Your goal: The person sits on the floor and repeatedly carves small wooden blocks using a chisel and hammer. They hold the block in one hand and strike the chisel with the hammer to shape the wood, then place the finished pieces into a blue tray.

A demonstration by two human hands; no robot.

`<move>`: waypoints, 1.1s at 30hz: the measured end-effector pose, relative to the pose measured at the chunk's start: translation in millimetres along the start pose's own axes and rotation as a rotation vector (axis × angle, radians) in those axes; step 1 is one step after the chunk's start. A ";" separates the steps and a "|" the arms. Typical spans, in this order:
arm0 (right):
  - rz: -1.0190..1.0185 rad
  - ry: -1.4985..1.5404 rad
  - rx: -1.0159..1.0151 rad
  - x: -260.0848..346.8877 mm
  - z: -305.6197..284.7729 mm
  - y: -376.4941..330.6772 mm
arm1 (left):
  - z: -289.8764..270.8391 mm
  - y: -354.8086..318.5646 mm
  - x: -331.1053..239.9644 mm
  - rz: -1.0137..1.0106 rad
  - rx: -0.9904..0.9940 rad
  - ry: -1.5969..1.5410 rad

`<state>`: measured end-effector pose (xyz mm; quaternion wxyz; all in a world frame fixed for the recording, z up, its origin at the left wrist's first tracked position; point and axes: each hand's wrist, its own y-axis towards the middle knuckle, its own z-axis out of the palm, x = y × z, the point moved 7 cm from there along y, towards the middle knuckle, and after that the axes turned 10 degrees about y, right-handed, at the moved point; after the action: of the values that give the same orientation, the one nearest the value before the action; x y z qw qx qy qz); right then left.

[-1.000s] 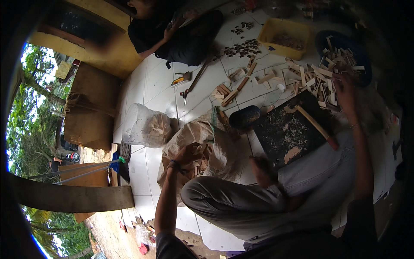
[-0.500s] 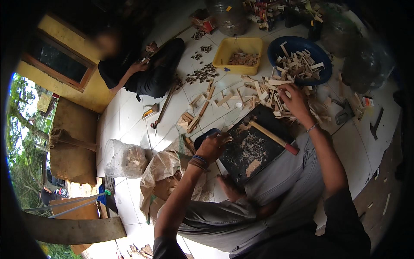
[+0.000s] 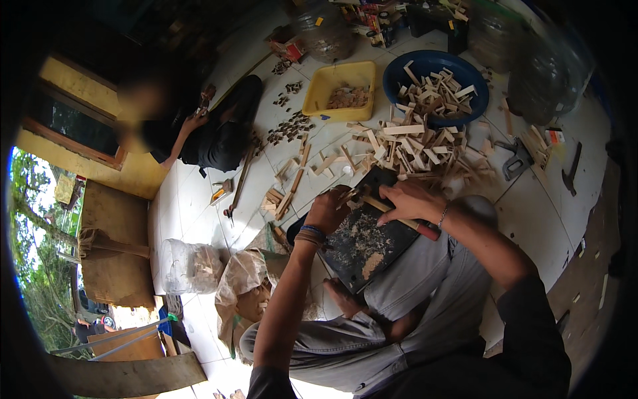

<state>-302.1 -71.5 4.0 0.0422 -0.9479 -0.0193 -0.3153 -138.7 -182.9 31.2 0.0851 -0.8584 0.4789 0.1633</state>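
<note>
The left hand is now pinching a small wood piece on the dark board across the lap; earlier it was down by the sack. The right hand is closing around a wooden-handled knife; before, it was reaching into the wood pile.

I see the white tiled floor carrying a blue basin and yellow tray beyond the hands, wood offcuts heaped just ahead of them.
</note>
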 end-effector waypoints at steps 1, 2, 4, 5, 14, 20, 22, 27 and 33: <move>-0.022 0.052 -0.013 1.9 1.3 1.1 | -0.8 2.1 2.0 0.000 -0.008 0.025; -0.024 0.093 -0.011 1.4 3.0 2.6 | 0.0 4.1 4.6 -0.019 -0.012 0.024; 0.007 0.142 -0.013 -5.5 2.7 5.6 | 2.7 6.6 11.6 -0.062 0.005 0.004; -0.021 0.127 -0.067 -7.8 -2.7 5.1 | 3.5 7.6 13.9 -0.069 -0.003 -0.012; -0.151 0.412 -0.557 -16.8 -45.4 0.1 | 35.6 29.7 -11.5 0.069 0.001 0.085; -0.049 0.265 -0.398 -22.0 -45.2 -6.0 | 33.5 34.8 -24.6 -0.005 0.061 0.079; -0.049 0.262 -0.387 -18.7 -47.3 -6.4 | 24.1 31.3 -19.1 -0.053 0.057 -0.023; -0.003 0.280 -0.254 -12.3 -44.2 -0.7 | -11.2 0.3 11.7 -0.088 -0.051 -0.254; -0.342 0.263 -0.154 22.0 -26.8 -7.9 | -41.9 -85.0 67.8 -0.288 0.002 -0.377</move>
<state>-301.0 -65.8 39.1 -0.0822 -0.8820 -0.1500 -0.4391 -25.0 -204.6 44.9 0.1964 -0.8720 0.3274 0.3063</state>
